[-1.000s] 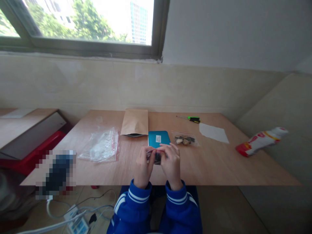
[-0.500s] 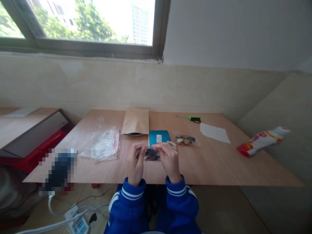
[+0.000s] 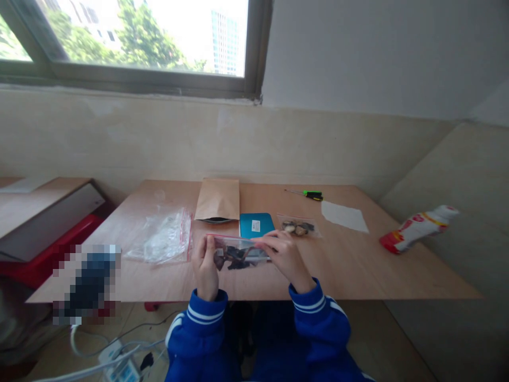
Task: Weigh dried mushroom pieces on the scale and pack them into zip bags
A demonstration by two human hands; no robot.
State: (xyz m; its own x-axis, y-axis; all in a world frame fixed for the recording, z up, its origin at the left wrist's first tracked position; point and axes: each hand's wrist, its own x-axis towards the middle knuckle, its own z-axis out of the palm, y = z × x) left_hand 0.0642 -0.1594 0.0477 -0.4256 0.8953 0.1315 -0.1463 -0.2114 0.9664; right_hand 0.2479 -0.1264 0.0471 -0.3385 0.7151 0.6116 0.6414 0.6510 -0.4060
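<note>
A clear zip-lock bag [image 3: 238, 255] with dark, dried-looking pieces inside is held up over the table's front part, its red seal strip along the top. My left hand [image 3: 206, 269] grips the bag's left end between thumb and fingers. At the upper right of the seal, my right hand [image 3: 287, 255] pinches the strip with thumb and fingertips. Just beyond the bag lies a teal booklet [image 3: 250, 225] with a white label. A second zip-lock bag [image 3: 299, 228], holding pale and dark pieces, rests flat to the right of the booklet.
A brown paper pouch [image 3: 218, 200] lies with its mouth towards me. Empty clear bags [image 3: 163, 236] are piled at left. A screwdriver [image 3: 312, 194], white paper [image 3: 345, 216] and a red-and-white bottle [image 3: 417, 229] are to the right. Cables and a power strip [image 3: 119, 363] lie on the floor.
My hands have moved apart, the right one sliding rightwards along the seal. More of the bag and its dark contents now shows between them. The view has shifted slightly.
</note>
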